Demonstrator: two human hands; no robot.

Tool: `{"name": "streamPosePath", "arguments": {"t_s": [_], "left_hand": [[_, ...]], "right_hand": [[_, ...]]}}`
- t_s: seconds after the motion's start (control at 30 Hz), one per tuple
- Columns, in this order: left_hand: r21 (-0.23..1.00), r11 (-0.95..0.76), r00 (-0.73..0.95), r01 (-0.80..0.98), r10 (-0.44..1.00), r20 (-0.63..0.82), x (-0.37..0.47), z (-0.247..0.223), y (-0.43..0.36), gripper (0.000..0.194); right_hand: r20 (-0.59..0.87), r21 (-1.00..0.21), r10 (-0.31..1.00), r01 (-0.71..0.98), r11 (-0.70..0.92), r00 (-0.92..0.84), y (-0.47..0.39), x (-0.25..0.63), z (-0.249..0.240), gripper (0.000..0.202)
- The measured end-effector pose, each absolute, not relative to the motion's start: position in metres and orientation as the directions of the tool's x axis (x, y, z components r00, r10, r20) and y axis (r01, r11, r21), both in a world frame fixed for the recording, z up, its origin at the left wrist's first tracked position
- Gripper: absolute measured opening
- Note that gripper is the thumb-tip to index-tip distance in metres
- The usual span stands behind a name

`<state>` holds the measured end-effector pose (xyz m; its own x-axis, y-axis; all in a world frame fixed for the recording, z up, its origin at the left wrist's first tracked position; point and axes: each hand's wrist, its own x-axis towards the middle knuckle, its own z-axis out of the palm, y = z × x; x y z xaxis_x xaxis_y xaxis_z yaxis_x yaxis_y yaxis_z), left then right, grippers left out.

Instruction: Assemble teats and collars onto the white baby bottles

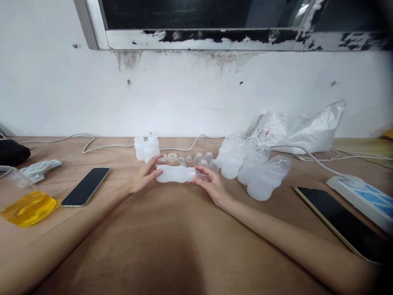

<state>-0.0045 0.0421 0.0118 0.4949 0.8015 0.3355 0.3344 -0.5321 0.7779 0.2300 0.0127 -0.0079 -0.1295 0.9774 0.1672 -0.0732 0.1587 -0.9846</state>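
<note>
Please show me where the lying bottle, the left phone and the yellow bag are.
lying bottle point(175, 173), head view, middle of body.
left phone point(86, 186), head view, dark screen centre.
yellow bag point(29, 207), head view, its middle.

Dark phone point(85, 186), yellow-filled bag point(28, 208), white power strip point(362, 196), crinkled plastic bag point(302, 128), wooden table point(172, 246)

Bottle point(176, 173) lies on table point(172, 246) — caps point(201, 159) behind, phone point(85, 186) left.
</note>
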Motion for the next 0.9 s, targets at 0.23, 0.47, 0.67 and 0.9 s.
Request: {"name": "streamPosePath", "arguments": {"t_s": [0.23,0.47,0.67,0.9], "left_hand": [[0.778,-0.524,0.579,0.345,0.772,0.263,-0.004,0.015,0.041,0.048],[0.299,-0.868,0.627,0.396,0.494,0.602,-0.01,0.006,0.038,0.038],[0.664,-0.65,0.59,0.371,0.717,0.371,-0.005,0.011,0.043,0.05],[0.621,-0.636,0.598,0.459,0.738,0.314,-0.002,0.012,0.037,0.041]], "right_hand": [[0.167,-0.985,0.979,-0.054,0.162,-0.117,0.014,0.232,-0.008,0.036],[0.181,-0.983,0.97,-0.054,0.174,-0.164,0.013,0.232,-0.006,0.035],[0.255,-0.965,0.95,0.016,0.262,-0.183,0.011,0.23,-0.007,0.037],[0.324,-0.919,0.925,0.167,0.358,-0.2,0.005,0.23,-0.003,0.032]]}}
